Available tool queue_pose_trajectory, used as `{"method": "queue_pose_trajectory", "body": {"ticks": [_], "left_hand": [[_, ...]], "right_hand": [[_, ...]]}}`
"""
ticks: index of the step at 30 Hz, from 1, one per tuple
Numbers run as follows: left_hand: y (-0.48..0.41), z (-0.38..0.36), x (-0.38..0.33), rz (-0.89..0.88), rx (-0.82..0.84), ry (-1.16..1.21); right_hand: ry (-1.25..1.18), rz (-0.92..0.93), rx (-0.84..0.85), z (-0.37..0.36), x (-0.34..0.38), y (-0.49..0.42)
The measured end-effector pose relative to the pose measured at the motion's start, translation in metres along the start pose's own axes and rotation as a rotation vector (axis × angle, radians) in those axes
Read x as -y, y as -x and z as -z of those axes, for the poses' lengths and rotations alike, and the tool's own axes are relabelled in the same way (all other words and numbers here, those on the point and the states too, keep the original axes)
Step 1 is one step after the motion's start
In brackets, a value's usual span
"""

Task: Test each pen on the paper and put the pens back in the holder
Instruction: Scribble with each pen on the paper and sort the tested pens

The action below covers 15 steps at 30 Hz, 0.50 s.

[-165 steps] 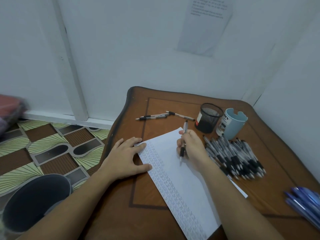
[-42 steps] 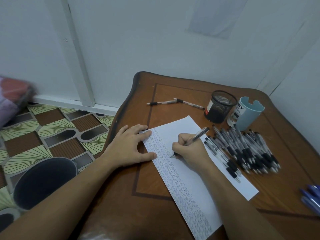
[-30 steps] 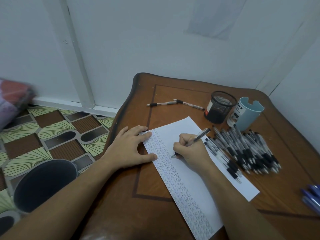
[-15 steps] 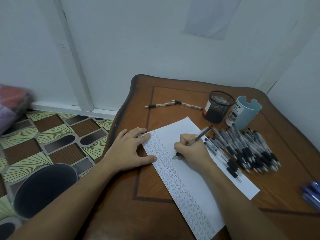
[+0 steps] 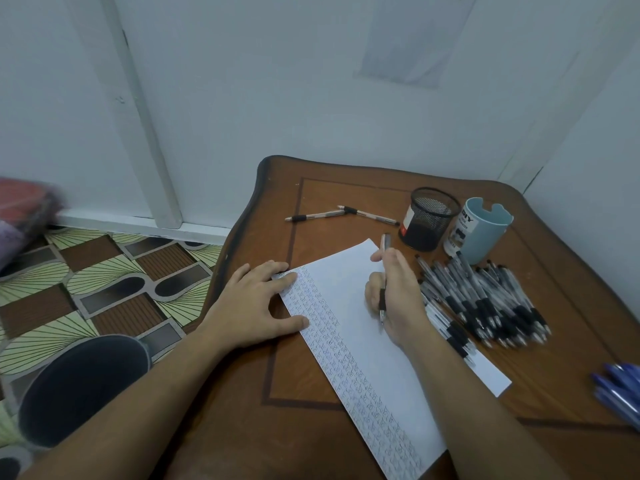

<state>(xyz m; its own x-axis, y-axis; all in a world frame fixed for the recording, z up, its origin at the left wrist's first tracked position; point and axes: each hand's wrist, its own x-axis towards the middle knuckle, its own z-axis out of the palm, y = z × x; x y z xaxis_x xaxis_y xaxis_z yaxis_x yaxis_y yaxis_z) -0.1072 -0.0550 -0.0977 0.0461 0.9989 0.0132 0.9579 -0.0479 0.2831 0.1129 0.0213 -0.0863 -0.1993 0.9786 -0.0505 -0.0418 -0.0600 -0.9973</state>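
A retractable pen (image 5: 382,282) is held in the right hand (image 5: 398,299) over the white paper (image 5: 360,344); its long axis is set almost straight away from the person, the writing tip turned toward the person and the clicker end toward the far edge of the desk (image 5: 311,438); whether the tip meets the sheet cannot be told. A clear, silvery barrel and a black rubber grip are seen on it; the fingers (image 5: 378,258) of that hand are curled round the barrel, so that it is firmly gripped.

The left hand (image 5: 254,306) is laid flat, its fingers straight and spread; the paper's left edge is pressed under them. The paper is laid slantwise on the desk; narrow columns of small inked marks are carried along its left long edge.

Just right of the right hand a heap of like pens (image 5: 485,299) is spread, tips mostly toward the person; some are lying on the paper's right edge. Beyond the heap a round black wire-mesh holder (image 5: 429,220) and a pale blue plastic cup (image 5: 483,233) are stood upright, side by side. Two more pens (image 5: 315,215) are laid end to end near the far edge; blue pens (image 5: 620,386) are seen at the right border. The desk is made of dark polished wood, with an inlaid line and a curved rim; a dark round bin (image 5: 79,389) is stood on the patterned floor (image 5: 104,289).
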Motion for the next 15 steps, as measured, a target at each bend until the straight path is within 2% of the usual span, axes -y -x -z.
{"method": "queue_pose_trajectory", "body": {"ticks": [7, 11, 13, 15], "left_hand": [[0.002, 0.000, 0.000, -0.008, -0.007, 0.007], [0.002, 0.001, 0.000, -0.007, -0.011, 0.001], [0.003, 0.001, -0.001, -0.005, -0.010, 0.004], [0.003, 0.002, -0.002, 0.000, -0.011, 0.006]], "right_hand": [[0.130, -0.079, 0.007, -0.005, 0.003, -0.001], [0.109, -0.143, 0.053, -0.002, 0.017, -0.001], [0.278, -0.093, 0.058, 0.010, 0.030, -0.002], [0.629, 0.026, 0.041, 0.030, 0.043, -0.002]]}}
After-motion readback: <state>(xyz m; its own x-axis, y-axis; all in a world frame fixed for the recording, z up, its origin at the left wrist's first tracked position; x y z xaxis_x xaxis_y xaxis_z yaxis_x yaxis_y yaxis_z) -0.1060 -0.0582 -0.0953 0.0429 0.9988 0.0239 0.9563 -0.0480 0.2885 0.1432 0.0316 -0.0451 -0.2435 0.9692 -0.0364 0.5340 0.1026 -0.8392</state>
